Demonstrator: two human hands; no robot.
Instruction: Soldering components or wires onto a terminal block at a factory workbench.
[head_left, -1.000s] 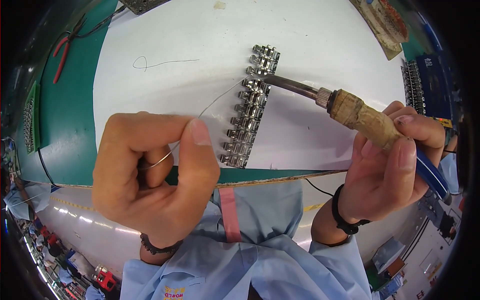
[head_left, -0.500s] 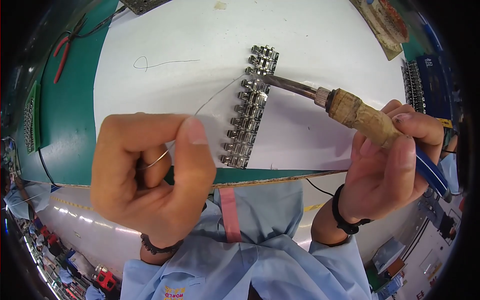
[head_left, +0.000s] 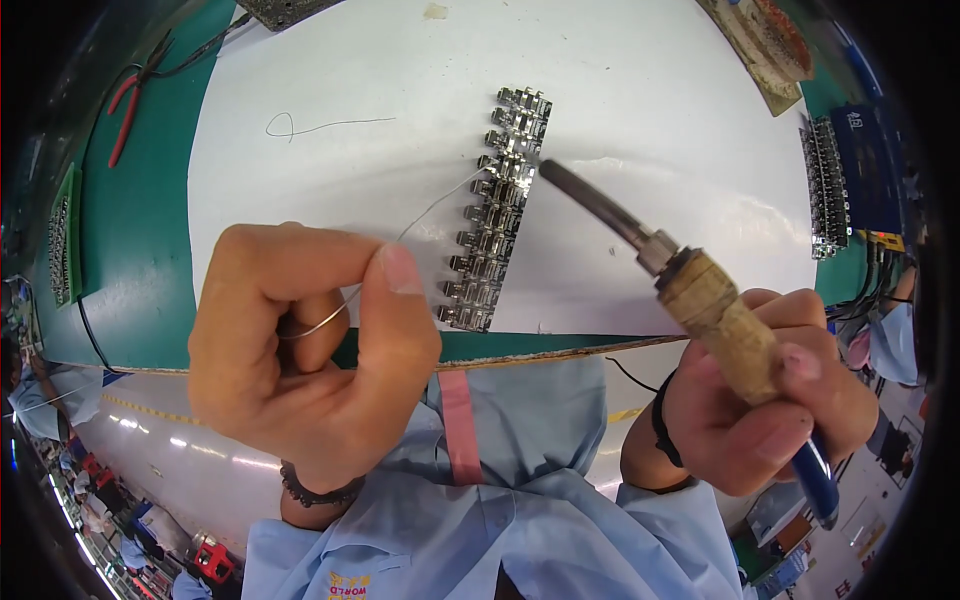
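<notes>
A strip of small shiny metal connectors [head_left: 497, 225] lies lengthwise on a white sheet in front of me. My left hand [head_left: 315, 340] pinches a thin solder wire [head_left: 437, 205] between thumb and forefinger, its other fingers curled. The wire's far end reaches the left side of the strip, near its upper part. In my right hand [head_left: 775, 390] is a soldering iron [head_left: 720, 315], gripped by its tan wrapped handle. The iron's dark tip points up and left, just right of the strip; it looks slightly apart from it.
A curled loose wire [head_left: 340, 127] lies left on the white sheet [head_left: 400, 60]. Red-handled pliers [head_left: 124, 120] and a green board [head_left: 65, 240] rest farther left. At right are a brown block [head_left: 768, 55], another connector strip [head_left: 828, 190] and a blue box [head_left: 868, 170]. The table edge runs before me.
My right hand has come down toward me, steepening the iron and drawing its tip rightward off the strip. The wire's end has slid slightly nearer me along the strip, which has shifted slightly left.
</notes>
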